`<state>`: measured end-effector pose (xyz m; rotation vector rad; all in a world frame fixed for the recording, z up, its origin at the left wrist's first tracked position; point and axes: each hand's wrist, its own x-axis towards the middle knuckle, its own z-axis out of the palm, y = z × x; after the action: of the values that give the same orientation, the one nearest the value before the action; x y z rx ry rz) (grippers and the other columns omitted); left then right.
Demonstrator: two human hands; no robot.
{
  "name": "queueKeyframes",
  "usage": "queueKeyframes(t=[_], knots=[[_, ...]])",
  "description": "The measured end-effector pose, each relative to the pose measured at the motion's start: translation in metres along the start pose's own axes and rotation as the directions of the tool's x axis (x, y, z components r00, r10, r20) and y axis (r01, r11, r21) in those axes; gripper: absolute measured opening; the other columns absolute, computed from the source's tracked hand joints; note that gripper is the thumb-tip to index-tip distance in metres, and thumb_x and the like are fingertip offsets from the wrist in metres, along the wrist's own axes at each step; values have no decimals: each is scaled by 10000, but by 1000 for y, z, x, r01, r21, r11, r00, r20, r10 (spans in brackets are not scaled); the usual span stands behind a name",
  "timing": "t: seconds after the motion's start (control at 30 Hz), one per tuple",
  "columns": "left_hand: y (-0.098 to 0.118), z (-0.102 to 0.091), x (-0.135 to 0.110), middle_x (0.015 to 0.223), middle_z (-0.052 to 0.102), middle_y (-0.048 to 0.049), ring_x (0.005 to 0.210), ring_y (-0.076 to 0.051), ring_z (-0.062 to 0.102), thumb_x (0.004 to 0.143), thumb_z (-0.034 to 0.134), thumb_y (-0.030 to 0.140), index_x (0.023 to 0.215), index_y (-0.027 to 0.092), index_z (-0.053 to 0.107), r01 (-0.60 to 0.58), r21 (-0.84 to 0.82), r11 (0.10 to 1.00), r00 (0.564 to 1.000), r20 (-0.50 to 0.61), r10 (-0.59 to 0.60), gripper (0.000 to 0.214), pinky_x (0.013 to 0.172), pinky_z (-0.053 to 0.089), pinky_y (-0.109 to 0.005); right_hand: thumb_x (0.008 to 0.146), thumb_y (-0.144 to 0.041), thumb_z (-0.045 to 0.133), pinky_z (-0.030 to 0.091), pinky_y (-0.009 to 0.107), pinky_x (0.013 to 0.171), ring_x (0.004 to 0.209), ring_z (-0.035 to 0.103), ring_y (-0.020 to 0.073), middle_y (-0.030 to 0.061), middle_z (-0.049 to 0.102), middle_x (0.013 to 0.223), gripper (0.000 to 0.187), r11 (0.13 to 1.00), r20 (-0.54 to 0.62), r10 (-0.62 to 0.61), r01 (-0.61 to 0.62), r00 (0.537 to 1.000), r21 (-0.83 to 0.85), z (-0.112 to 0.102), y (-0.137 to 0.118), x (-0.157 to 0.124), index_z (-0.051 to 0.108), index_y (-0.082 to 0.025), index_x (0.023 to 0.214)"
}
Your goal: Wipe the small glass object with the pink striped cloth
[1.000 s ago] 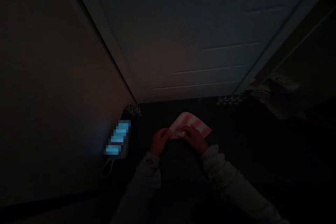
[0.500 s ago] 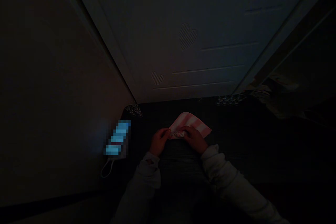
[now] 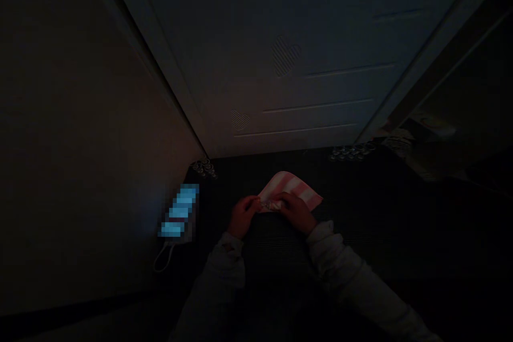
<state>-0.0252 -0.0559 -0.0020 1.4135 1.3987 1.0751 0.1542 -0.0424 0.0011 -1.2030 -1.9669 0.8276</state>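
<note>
In dim light, a pink-and-white striped cloth or sheet [image 3: 298,188] lies on the dark surface in front of me. Over its near left corner, a small shiny metallic piece [image 3: 265,204], perhaps a ring with a short chain, runs between my two hands. My left hand [image 3: 242,216] pinches its left end with thumb and fingertips. From the other side, my right hand [image 3: 298,212] closes on the right end, where a small pale part [image 3: 274,206] shows by the fingertips. Darkness and the fingers hide the details of this piece.
A glowing phone-like device [image 3: 180,211] with a cord loop [image 3: 162,257] leans at the left wall. Small metal rings lie in a left cluster [image 3: 204,168] and a right cluster [image 3: 351,153]. A panel with heart reliefs [image 3: 284,56] rises behind; a pale crumpled item [image 3: 420,144] is at right.
The metallic piece between my fingers has turned slightly and shows more of its length. Both hands stay in nearly the same place, and the striped sheet has not moved.
</note>
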Motion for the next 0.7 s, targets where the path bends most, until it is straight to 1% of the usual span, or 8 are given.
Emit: queueKeyframes(t=[0.17, 0.4, 0.57, 0.7], knots=[[-1, 0, 0, 838, 624, -50, 793, -172, 572, 721, 511, 355, 887, 155, 596, 9, 1, 1000, 1000, -17, -9, 273, 762, 421, -290, 745, -191, 481, 391, 295, 721, 805, 540, 168, 29, 618, 871, 154, 1000, -1, -13, 13, 1000, -10, -1, -3, 0, 559, -187, 878], [-3, 0, 0, 859, 625, -56, 826, -178, 562, 726, 508, 349, 907, 156, 597, -1, 6, 1000, 1000, -14, 1, 279, 779, 416, -298, 734, -183, 487, 386, 311, 742, 839, 536, 179, 40, 617, 896, 167, 1000, -3, -5, 5, 1000, -15, -1, -1, 0, 565, -187, 882], [-2, 0, 0, 874, 622, -58, 829, -178, 562, 720, 518, 344, 916, 154, 595, 11, -30, 999, 1000, -3, -12, 283, 779, 419, -305, 743, -235, 497, 388, 317, 750, 830, 542, 177, 41, 616, 892, 161, 1000, 3, 1, -1, 1000, 18, -1, -2, 1, 561, -183, 881], [-1, -1, -1, 940, 616, -63, 894, -187, 547, 718, 524, 337, 932, 164, 599, -1, -30, 1000, 1000, 0, 1, 285, 824, 400, -318, 735, -199, 496, 392, 309, 727, 813, 537, 173, 38, 613, 879, 160, 1000, -9, 6, -6, 1000, 7, 0, -1, 1, 561, -183, 879]])
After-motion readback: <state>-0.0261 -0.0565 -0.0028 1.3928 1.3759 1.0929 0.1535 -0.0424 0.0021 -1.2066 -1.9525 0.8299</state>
